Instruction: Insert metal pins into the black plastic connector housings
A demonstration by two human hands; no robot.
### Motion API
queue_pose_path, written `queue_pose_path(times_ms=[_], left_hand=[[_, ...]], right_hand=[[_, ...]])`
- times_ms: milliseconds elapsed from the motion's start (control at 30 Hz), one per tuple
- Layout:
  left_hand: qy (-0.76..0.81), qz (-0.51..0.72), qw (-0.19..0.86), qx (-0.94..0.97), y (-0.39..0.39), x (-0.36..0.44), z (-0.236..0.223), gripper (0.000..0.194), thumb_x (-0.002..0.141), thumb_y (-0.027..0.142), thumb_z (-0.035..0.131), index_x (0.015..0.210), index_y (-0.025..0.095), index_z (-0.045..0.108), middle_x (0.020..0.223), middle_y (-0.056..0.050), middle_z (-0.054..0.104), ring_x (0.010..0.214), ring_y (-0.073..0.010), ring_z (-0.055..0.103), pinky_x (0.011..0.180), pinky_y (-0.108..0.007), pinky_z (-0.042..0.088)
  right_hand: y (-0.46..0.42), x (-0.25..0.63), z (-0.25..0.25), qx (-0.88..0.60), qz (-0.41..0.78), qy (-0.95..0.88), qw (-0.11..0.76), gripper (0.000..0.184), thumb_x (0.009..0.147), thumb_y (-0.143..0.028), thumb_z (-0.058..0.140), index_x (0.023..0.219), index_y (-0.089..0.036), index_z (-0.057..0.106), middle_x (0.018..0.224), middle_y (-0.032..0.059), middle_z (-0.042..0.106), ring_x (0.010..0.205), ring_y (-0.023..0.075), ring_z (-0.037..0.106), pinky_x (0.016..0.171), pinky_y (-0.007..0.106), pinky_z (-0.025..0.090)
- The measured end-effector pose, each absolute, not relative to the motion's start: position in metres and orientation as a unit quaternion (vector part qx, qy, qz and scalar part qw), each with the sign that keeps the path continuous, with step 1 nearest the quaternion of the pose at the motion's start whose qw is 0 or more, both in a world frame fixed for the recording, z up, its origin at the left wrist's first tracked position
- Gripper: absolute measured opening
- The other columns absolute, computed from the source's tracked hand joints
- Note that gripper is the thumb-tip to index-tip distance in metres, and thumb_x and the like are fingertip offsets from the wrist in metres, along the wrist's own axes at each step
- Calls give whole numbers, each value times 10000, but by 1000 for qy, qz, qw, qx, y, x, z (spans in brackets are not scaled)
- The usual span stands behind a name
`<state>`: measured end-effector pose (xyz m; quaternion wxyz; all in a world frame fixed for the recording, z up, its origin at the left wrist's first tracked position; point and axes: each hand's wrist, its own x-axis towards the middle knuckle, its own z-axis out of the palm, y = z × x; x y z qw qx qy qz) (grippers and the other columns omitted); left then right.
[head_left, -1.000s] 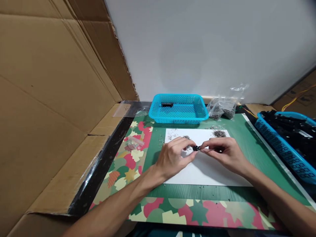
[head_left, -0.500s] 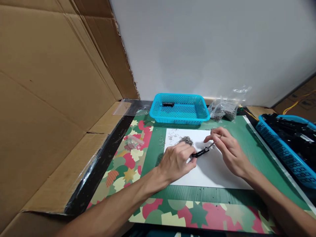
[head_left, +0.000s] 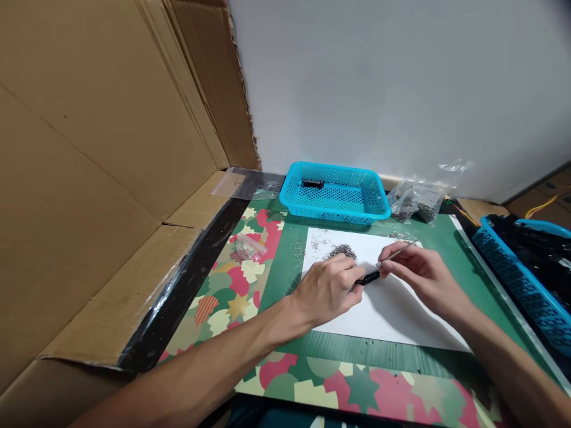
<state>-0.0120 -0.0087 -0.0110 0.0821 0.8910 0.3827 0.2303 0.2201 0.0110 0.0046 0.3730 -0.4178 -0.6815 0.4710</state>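
Note:
My left hand (head_left: 332,285) is closed on one end of a narrow black plastic part (head_left: 370,277) above the white sheet. At the part's far end, my right hand (head_left: 426,276) pinches a slim metal tool (head_left: 399,251), perhaps tweezers. The tool slants up to the right, and its lower end is hidden by my fingers. Something small and pale shows at those fingertips, too small to name. Just beyond my left hand, a pile of tiny metal pieces (head_left: 344,251) lies on the white sheet (head_left: 352,321).
A blue perforated basket (head_left: 334,215) at the back holds a black part (head_left: 313,183). Clear bags (head_left: 423,205) of small pieces stand beside it. At right, another blue basket (head_left: 520,279) is heaped with black parts. Cardboard (head_left: 111,119) walls the left side.
My right hand has come closer to the black part's end. The metal tool, earlier reaching down to the part, now points up and right from my fingers. The camera view has shifted slightly.

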Motion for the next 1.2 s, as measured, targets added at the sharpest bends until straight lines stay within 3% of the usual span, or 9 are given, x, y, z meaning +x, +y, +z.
queue_pose_path(times_ms=[100, 200, 500, 1033, 1133, 1200], left_hand=[[378, 224, 84, 894, -8, -12, -11, 45, 931, 181, 640, 946, 169, 680, 861, -38, 672, 883, -206, 645, 683, -302, 494], [378, 224, 89, 894, -8, -12, -11, 58, 947, 194, 629, 937, 165, 678, 860, -38, 666, 887, -207, 644, 692, -306, 497], [376, 231, 97, 892, -8, -11, -14, 83, 956, 206, 622, 929, 160, 685, 877, -44, 665, 902, -211, 649, 686, -305, 487], [394, 256, 143, 871, -10, -10, -16, 80, 957, 224, 622, 927, 168, 670, 866, -44, 683, 832, -208, 659, 700, -315, 480], [398, 277, 166, 859, -11, -11, -12, 49, 954, 209, 610, 968, 173, 640, 914, -44, 678, 830, -200, 647, 706, -314, 485], [414, 317, 197, 830, -10, -12, -8, 70, 944, 209, 615, 1008, 182, 613, 929, -35, 675, 790, -177, 630, 706, -307, 482]], right_hand=[[4, 214, 7, -421, 369, -768, 312, 203, 1026, -390, 614, 973, -213, 699, 974, 77, 729, 857, 210, 674, 770, 336, 544], [-1, 207, 10, -420, 352, -793, 266, 223, 1060, -378, 545, 979, -217, 677, 975, 68, 737, 831, 205, 669, 755, 336, 533], [-1, 205, 9, -426, 321, -810, 245, 169, 1055, -300, 531, 966, -219, 650, 950, 47, 741, 796, 197, 679, 726, 317, 512], [-1, 208, 2, -406, 326, -806, 280, 129, 995, -249, 631, 922, -214, 732, 920, 57, 771, 830, 215, 719, 765, 339, 547], [2, 209, 4, -406, 380, -762, 332, 136, 989, -312, 660, 929, -208, 724, 957, 69, 739, 859, 211, 685, 769, 335, 541], [8, 212, 5, -407, 418, -698, 415, 145, 978, -340, 681, 931, -205, 705, 936, 62, 696, 839, 198, 651, 753, 325, 533]])
